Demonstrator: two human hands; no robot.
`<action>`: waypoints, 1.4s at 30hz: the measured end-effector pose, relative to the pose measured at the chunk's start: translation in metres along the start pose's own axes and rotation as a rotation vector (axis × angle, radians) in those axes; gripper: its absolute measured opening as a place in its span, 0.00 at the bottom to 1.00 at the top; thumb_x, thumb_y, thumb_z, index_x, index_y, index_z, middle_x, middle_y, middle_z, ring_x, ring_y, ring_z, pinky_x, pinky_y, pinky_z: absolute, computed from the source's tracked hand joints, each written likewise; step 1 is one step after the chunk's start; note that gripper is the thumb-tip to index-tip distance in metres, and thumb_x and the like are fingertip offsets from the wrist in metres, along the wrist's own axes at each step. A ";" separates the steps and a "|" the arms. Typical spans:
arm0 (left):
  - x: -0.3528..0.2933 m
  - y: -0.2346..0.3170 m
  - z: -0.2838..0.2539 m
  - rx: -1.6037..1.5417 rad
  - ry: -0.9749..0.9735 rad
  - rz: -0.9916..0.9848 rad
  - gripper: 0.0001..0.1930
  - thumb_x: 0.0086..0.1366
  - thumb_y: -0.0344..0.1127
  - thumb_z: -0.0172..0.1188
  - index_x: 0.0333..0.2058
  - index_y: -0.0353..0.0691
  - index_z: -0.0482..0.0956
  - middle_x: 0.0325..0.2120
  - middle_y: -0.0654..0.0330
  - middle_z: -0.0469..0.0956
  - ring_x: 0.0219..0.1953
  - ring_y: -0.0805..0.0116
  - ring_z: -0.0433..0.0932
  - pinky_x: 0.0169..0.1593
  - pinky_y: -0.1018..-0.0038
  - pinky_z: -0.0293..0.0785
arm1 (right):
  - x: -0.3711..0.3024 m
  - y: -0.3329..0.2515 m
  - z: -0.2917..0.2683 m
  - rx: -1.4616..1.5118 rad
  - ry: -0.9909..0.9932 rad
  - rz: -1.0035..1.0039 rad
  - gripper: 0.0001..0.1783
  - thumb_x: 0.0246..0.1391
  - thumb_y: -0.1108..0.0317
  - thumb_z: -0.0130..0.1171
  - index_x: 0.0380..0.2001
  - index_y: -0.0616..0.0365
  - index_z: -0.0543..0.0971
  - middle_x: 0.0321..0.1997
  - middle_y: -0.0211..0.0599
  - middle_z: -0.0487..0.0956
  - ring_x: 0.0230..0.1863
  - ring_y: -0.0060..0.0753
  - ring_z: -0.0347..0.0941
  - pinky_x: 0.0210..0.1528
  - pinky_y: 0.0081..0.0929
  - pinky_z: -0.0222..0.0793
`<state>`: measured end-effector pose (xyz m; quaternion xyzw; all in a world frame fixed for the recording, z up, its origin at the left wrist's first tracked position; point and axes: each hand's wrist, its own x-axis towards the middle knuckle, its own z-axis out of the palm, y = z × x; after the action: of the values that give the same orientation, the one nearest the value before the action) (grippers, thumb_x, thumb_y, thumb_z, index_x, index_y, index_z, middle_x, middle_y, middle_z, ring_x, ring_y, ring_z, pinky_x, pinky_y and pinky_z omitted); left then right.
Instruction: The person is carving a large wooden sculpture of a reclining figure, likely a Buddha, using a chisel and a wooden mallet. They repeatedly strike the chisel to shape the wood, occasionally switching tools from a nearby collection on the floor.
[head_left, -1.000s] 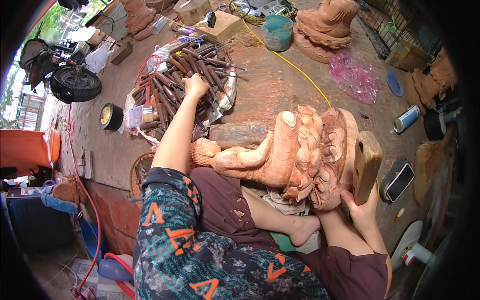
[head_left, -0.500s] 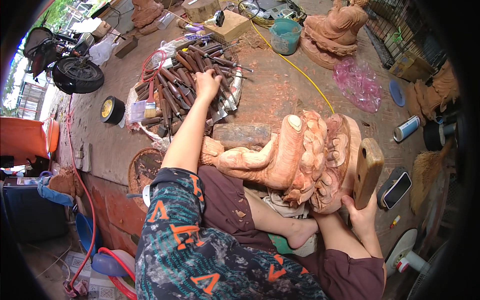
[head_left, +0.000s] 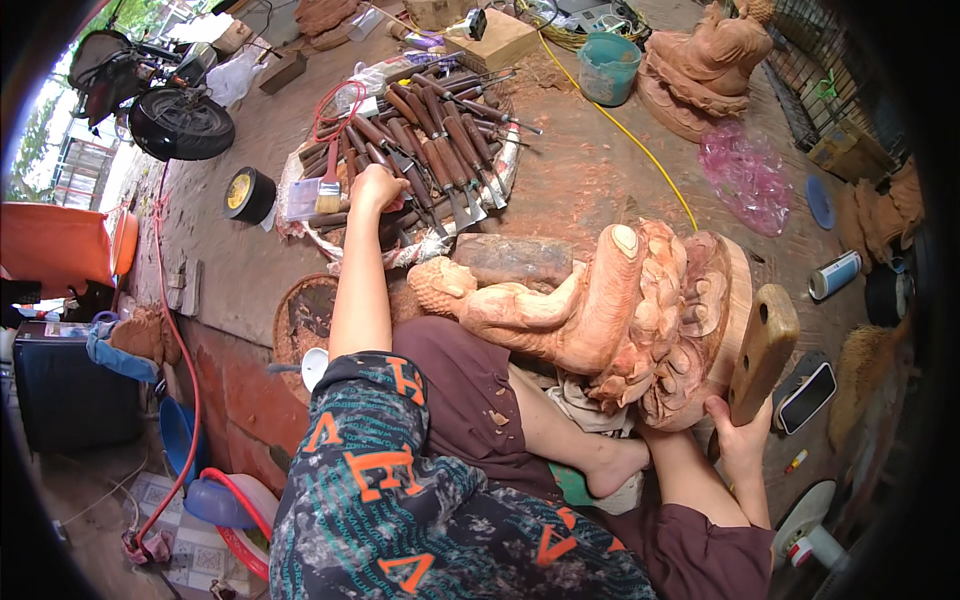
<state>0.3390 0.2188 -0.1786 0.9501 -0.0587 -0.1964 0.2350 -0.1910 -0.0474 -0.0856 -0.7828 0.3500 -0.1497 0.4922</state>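
My left hand (head_left: pixel 378 188) is at the near left part of a pile of chisels (head_left: pixel 445 135) with brown wooden handles. Its fingers are curled closed among the handles, and what they hold, if anything, is hidden. My right hand (head_left: pixel 742 440) grips a wooden mallet (head_left: pixel 764 350), held upright at the right. Across my lap lies a carved wooden statue (head_left: pixel 540 310) on its side, its curly-haired head to the left and its lotus base toward the mallet. A paintbrush (head_left: pixel 329 190) rests beside my left hand.
Behind the statue sits a wood block (head_left: pixel 510 260). A teal bucket (head_left: pixel 609 70), a seated figure carving (head_left: pixel 705 65) and a pink plastic bag (head_left: pixel 745 175) stand or lie farther back. A yellow cord (head_left: pixel 625 125) crosses the floor. A phone (head_left: pixel 806 398) and a can (head_left: pixel 835 275) are at right.
My left hand has moved left and nearer over the chisels, off the middle of the pile. The right hand keeps its hold on the mallet. The whole view has shifted slightly.
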 end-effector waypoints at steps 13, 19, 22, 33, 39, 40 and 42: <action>0.023 -0.037 0.018 0.209 0.250 0.109 0.04 0.52 0.33 0.62 0.28 0.43 0.79 0.26 0.57 0.81 0.28 0.63 0.80 0.35 0.69 0.74 | -0.001 0.008 -0.001 -0.015 0.045 0.006 0.32 0.45 0.67 0.70 0.52 0.65 0.67 0.48 0.37 0.69 0.49 0.33 0.66 0.54 0.30 0.60; -0.002 -0.013 0.016 0.103 -0.136 -0.128 0.08 0.56 0.32 0.63 0.30 0.31 0.81 0.27 0.55 0.83 0.24 0.67 0.82 0.28 0.72 0.76 | 0.002 0.000 -0.001 -0.058 0.025 -0.047 0.32 0.45 0.69 0.69 0.52 0.65 0.67 0.50 0.38 0.69 0.50 0.34 0.66 0.56 0.30 0.59; -0.010 -0.014 0.029 -0.178 -0.126 -0.107 0.10 0.54 0.30 0.67 0.26 0.27 0.78 0.20 0.55 0.81 0.18 0.72 0.80 0.19 0.77 0.70 | 0.002 0.003 -0.003 -0.063 0.014 -0.034 0.33 0.46 0.69 0.69 0.53 0.66 0.66 0.50 0.39 0.69 0.51 0.34 0.66 0.57 0.30 0.59; -0.004 -0.044 0.036 0.330 0.178 -0.058 0.17 0.43 0.39 0.69 0.30 0.33 0.81 0.21 0.54 0.81 0.28 0.62 0.83 0.38 0.69 0.76 | 0.001 0.007 -0.004 -0.022 -0.004 0.040 0.35 0.46 0.67 0.69 0.55 0.66 0.64 0.51 0.39 0.68 0.52 0.34 0.65 0.57 0.31 0.59; -0.032 -0.062 0.017 -0.105 0.229 -0.149 0.15 0.53 0.45 0.66 0.24 0.38 0.78 0.18 0.59 0.81 0.23 0.68 0.81 0.35 0.71 0.75 | 0.002 0.002 -0.002 -0.014 0.001 0.002 0.36 0.47 0.66 0.69 0.56 0.65 0.63 0.52 0.37 0.68 0.52 0.32 0.64 0.56 0.30 0.59; -0.019 -0.080 0.022 -0.094 0.334 -0.126 0.14 0.54 0.45 0.65 0.25 0.38 0.78 0.18 0.59 0.81 0.23 0.68 0.81 0.35 0.71 0.75 | 0.001 0.001 -0.003 -0.013 0.009 -0.007 0.36 0.47 0.66 0.69 0.56 0.66 0.63 0.52 0.37 0.68 0.52 0.32 0.64 0.56 0.29 0.59; -0.021 -0.089 0.014 -0.060 0.438 -0.133 0.12 0.54 0.43 0.64 0.26 0.40 0.78 0.19 0.58 0.81 0.26 0.65 0.82 0.37 0.69 0.76 | 0.002 0.000 -0.001 0.008 0.012 -0.022 0.36 0.47 0.66 0.69 0.56 0.66 0.63 0.52 0.37 0.68 0.52 0.32 0.64 0.57 0.29 0.58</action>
<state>0.3156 0.2957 -0.2243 0.9645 0.0622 -0.0019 0.2566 -0.1905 -0.0497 -0.0855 -0.7837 0.3436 -0.1615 0.4915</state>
